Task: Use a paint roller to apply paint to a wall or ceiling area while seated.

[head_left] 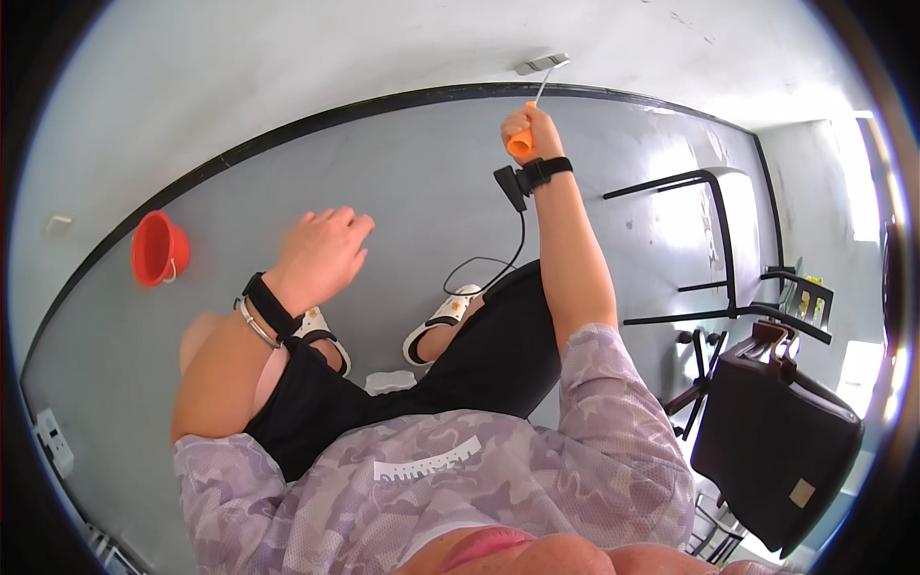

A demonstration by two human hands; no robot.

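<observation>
My right hand (533,127) is closed around the orange handle (520,144) of a paint roller, reaching out toward the far wall. A thin metal rod (543,86) runs up from the handle to a small grey-white head (542,64), which appears to be against the wall just above the black skirting. Its contact with the wall is hard to make out. My left hand (324,251) hangs in the air in front of my left knee, holding nothing, its fingers loosely bent and apart. Both wrists wear black straps.
A red bucket (158,249) stands on the grey floor at the left, by the wall. A black-framed chair (724,240) and a dark padded chair (776,441) are at my right. From my right wrist strap a black cable (523,240) loops down. A white object (390,381) lies between my feet.
</observation>
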